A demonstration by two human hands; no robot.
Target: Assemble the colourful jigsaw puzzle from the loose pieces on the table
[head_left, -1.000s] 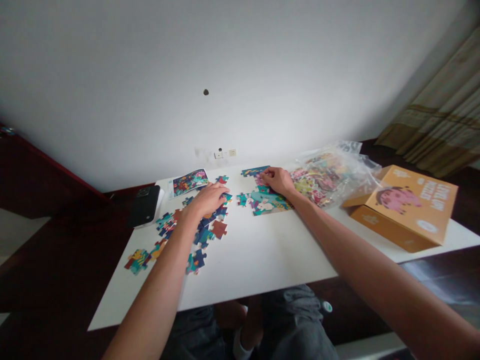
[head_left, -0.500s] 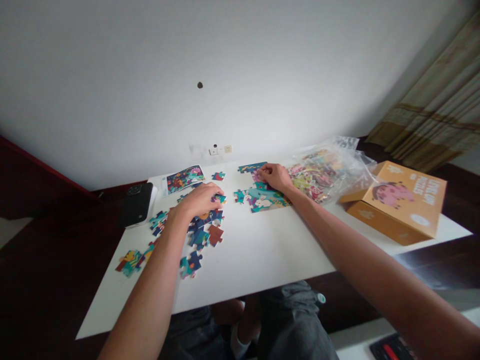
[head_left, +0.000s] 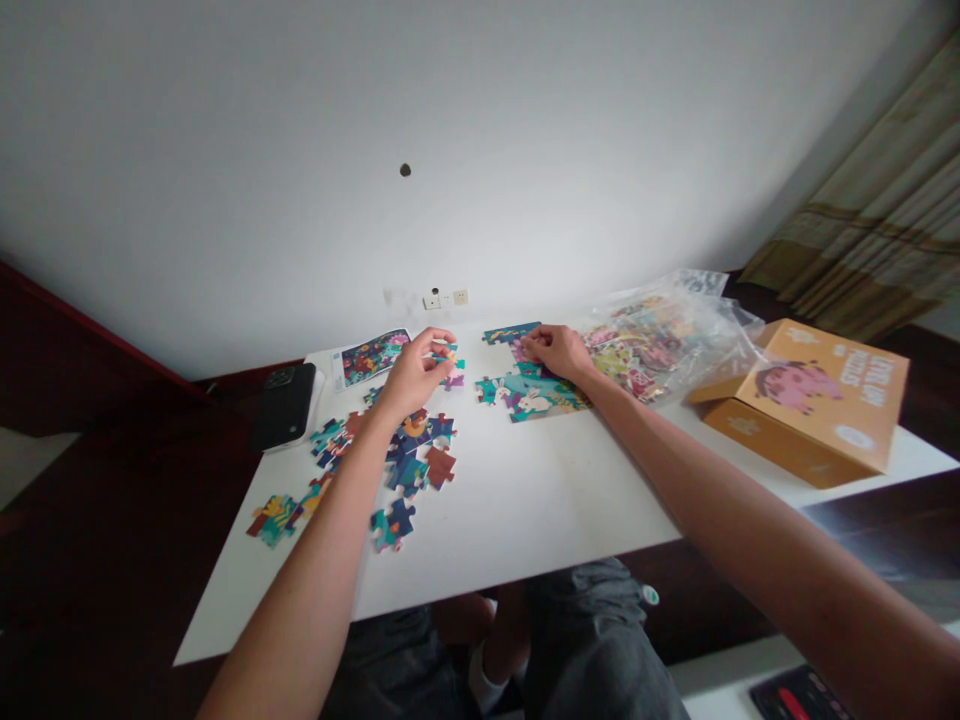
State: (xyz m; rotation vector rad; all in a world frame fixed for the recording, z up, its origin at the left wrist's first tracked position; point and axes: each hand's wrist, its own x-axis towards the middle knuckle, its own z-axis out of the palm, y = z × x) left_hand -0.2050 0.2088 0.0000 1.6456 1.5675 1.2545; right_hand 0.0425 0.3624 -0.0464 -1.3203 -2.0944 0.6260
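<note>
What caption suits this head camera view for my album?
Left hand holds a jigsaw piece while the right hand touches a part-built puzzle on a white table.

White wall [head_left: 225, 150] with a small dark hole [head_left: 405, 170] above a wall socket plate [head_left: 442, 299]. Striped olive curtain [head_left: 862, 230] hung at right. On the white table [head_left: 525, 510], a black smartphone [head_left: 285, 405] lay at left; an orange cardboard box [head_left: 814, 400] printed with a pink pig sat at right. A black object with a red stripe [head_left: 799, 697] showed at lower right
</note>
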